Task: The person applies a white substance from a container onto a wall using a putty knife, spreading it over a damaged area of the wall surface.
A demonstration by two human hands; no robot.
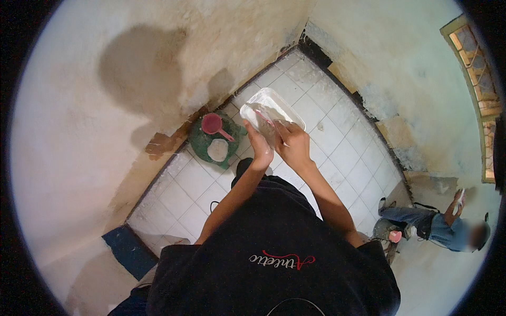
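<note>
A shallow white tray [289,109] with rounded corners is in front of me, above the tiled floor. My left hand [258,146] grips its near left side, thumb up along the edge and the other fingers mostly hidden. My right hand [293,143] is closed over the near right part of the tray. From its fingers a thin pink-edged tool [263,117] slants into the tray; its exact kind is unclear. Greyish-white material lies around the tool. Left of the tray, a pink dipper [212,124] and a whitish round thing [217,150] rest on a green stool-like stand [199,143].
Stained walls [253,37] meet in a corner beyond the tray. At the right, another person [445,229] in blue faces the wall, a hand raised against it. Near that person stands a dark bucket [380,228] with a pink dipper [395,236]. A barred window [477,73] is at the upper right.
</note>
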